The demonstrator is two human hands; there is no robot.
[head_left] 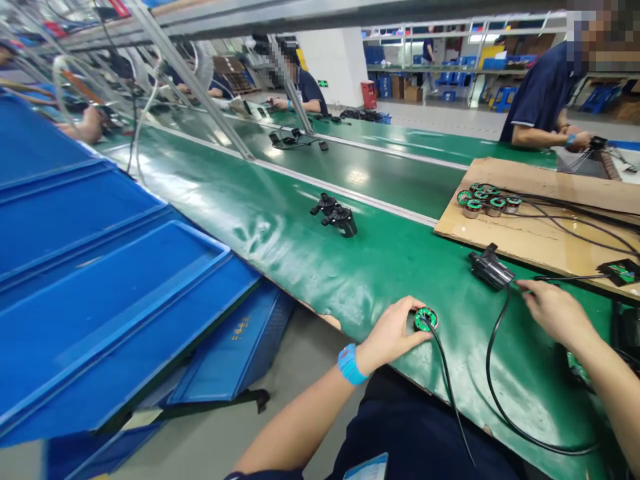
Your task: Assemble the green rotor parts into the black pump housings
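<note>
Left hand (393,333) rests on the green desk (280,233) at its near edge, fingers curled loosely about a round green-faced stator (425,319) at its 3 o'clock. Black cable (493,373) runs from the stator toward 5 o'clock. Right hand (547,308), fingers pinched on a thin wire, lies at the black pump body's (491,269) 4 o'clock.

The green bench top (350,267) looks like smooth, glossy rubbery sheet that mirrors the lights. On it lies a rough, matt brown cardboard sheet (540,233), and the black pump housing (491,269) looks like slightly shiny moulded plastic with a matt rubber-coated cable (493,393). The blue trays (100,267) look like smooth hard plastic.
</note>
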